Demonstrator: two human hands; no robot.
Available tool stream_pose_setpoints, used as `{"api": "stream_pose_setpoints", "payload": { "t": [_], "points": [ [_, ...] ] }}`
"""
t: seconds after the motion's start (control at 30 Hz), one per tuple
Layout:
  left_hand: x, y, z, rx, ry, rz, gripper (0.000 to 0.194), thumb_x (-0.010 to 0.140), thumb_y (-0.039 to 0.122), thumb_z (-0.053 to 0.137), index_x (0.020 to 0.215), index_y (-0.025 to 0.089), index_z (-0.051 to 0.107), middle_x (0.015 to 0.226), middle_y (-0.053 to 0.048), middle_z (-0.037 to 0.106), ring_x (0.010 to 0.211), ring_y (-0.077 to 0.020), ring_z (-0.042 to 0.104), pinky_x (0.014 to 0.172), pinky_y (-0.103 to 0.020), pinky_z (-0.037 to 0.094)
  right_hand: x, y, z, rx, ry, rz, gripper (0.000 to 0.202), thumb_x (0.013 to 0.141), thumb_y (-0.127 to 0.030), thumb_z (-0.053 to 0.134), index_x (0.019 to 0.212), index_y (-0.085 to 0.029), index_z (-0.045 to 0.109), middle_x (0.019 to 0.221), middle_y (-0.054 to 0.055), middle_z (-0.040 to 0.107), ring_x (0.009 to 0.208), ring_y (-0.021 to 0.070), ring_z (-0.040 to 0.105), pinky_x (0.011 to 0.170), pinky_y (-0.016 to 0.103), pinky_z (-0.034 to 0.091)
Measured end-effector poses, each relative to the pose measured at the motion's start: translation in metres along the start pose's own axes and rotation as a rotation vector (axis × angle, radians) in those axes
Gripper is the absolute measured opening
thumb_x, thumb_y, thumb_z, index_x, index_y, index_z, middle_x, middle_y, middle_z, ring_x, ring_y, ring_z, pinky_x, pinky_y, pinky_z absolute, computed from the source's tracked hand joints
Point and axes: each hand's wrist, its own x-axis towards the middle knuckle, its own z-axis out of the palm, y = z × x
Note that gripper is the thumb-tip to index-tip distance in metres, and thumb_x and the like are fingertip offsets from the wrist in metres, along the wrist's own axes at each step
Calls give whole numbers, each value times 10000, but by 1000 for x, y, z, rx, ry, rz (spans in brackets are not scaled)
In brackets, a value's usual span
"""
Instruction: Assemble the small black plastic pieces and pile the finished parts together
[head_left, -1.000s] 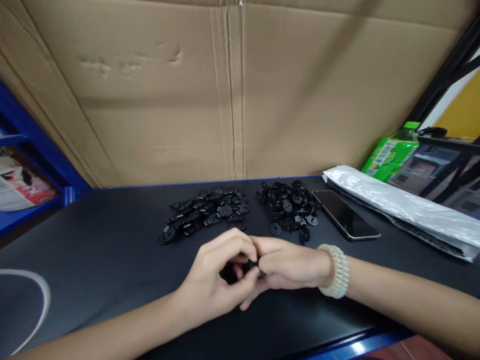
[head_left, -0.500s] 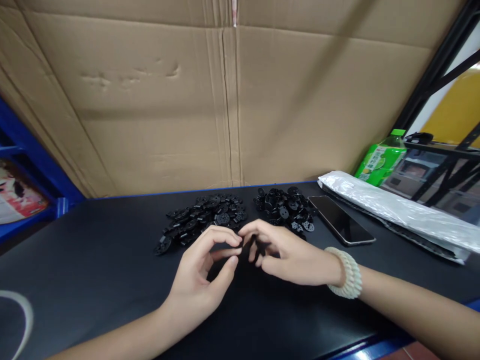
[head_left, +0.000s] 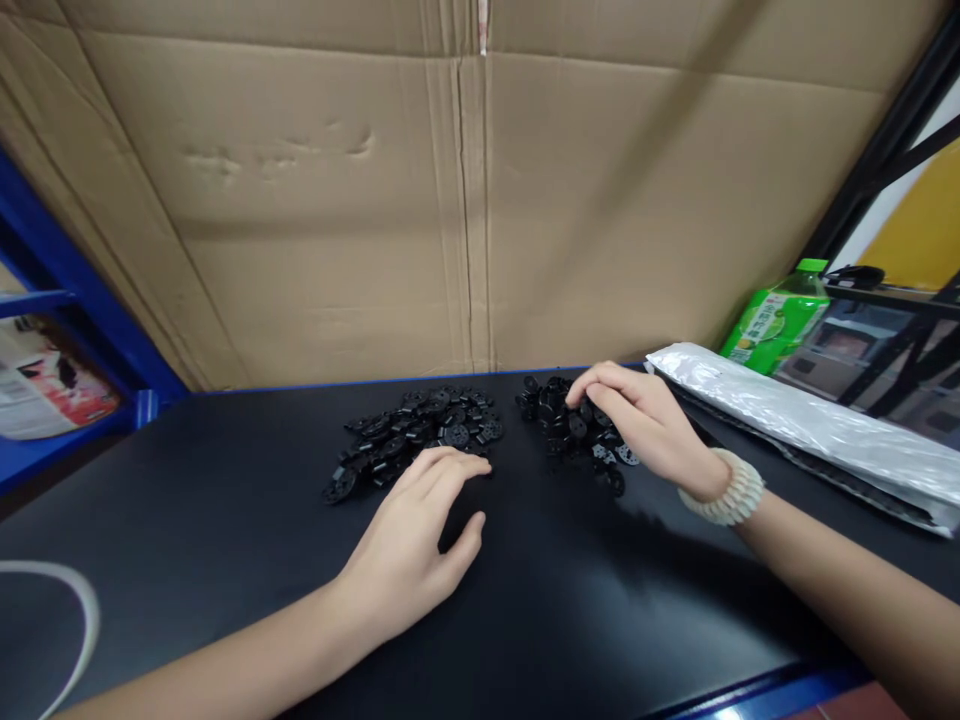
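Two heaps of black bits (head_left: 412,432). By one, one left hand (head_left: 416,535) with loose fingers; at the other, one right hand (head_left: 649,420), fingers curled, can't tell if holding.

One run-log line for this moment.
left hand: open, near left pile of black perforated discs | right hand: over right pile of black round pieces | right-hand contact: unclear

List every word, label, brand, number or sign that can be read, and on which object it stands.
Nothing can be read with certainty.
Bright green plastic bottle: characters on its white label, too small and blurred.
White-and-red printed package at far left: any writing is too blurred.
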Motion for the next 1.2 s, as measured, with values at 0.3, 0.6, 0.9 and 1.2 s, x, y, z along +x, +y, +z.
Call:
{"api": "stream_pose_setpoints", "payload": {
  "t": [0.3, 0.6, 0.9, 1.2],
  "points": [
    [1, 3, 0, 42, -147, 26, 197, 854, 186, 518, 1050, 180, 530, 1046, -72, 614, 983, -229, 545, 854, -377, 485, -29, -40, 32, 179, -420, 138, 364, 960, -280, 361, 713, -164, 601, 642, -20, 567, 612, 94, 521, 615, 221, 379],
    [0, 6, -1, 139, -76, -97, 358, 781, 351, 638, 1061, 164, 515, 901, -65, 586, 831, -247, 568, 734, -404, 481, -33, -35, 37, 289, -495, 282, 286, 838, -97, 362, 654, -167, 570, 582, -35, 544, 565, 89, 489, 567, 211, 356],
    [-1, 6, 1, -226, 18, 145, 271, 807, 57, 568, 1041, 194, 556, 961, -41, 615, 841, -158, 575, 753, -275, 493, -35, -32, 44, 448, -495, 320, 329, 825, -149, 326, 501, -193, 284, 478, -54, 326, 476, 79, 289, 482, 226, 282],
    [-2, 23, 2, -467, 254, 85, 288, 763, 48, 632, 1010, 184, 578, 927, -50, 628, 852, -172, 627, 743, -284, 536, -35, -41, 53, 1287, -694, 700, 182, 850, -277, 517, 1005, -187, 549, 909, 52, 587, 863, 203, 621, 650, 348, 549]
  ]
}}
